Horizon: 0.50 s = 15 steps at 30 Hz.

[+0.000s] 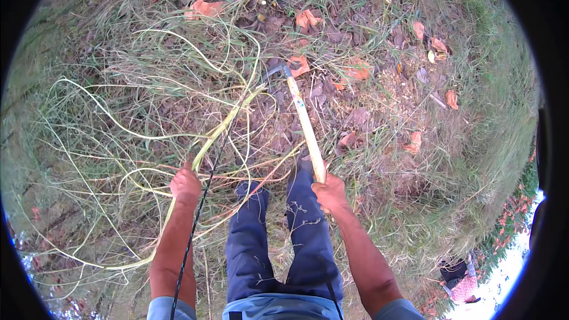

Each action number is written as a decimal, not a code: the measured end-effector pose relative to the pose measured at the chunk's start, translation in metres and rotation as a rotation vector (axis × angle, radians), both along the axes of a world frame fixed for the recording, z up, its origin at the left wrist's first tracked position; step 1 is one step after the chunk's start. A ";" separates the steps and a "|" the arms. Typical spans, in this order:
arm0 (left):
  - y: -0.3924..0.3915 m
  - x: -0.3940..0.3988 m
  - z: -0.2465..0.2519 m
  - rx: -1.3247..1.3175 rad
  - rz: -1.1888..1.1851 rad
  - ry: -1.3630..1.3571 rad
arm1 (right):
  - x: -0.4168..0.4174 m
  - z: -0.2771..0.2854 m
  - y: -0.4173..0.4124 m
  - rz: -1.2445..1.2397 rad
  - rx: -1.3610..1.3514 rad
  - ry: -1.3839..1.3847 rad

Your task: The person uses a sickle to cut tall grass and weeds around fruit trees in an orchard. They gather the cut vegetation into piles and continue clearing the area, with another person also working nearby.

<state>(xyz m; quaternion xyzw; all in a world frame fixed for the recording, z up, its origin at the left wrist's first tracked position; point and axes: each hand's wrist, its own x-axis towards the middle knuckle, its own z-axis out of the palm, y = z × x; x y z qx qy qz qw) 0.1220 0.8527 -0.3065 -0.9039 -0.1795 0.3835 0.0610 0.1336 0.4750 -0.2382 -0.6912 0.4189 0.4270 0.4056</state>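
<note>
My left hand (186, 182) is closed around a thick, pale green plant stalk (222, 125) with long, curling side stems spreading to the left and towards my legs. In my right hand (330, 192) is the lower part of a pale wooden handle (306, 129), which bears a small coloured sticker. At its far end sits a metal hooked blade (274, 70), like a sickle's, pointing left near the stalk's upper end. A black cord (206, 186) hangs across the view, passing close to my left hand.
Grass and dry stems cover the ground, with orange-brown fallen leaves (205, 9) scattered about. My legs in dark trousers (306, 240) stand just below the stems. Thin dry twigs cling to the trousers. Another person (464, 286) is far off at the lower right.
</note>
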 end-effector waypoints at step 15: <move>-0.022 -0.001 -0.005 -0.044 0.134 0.090 | 0.141 0.042 -0.044 -0.647 -0.049 -0.680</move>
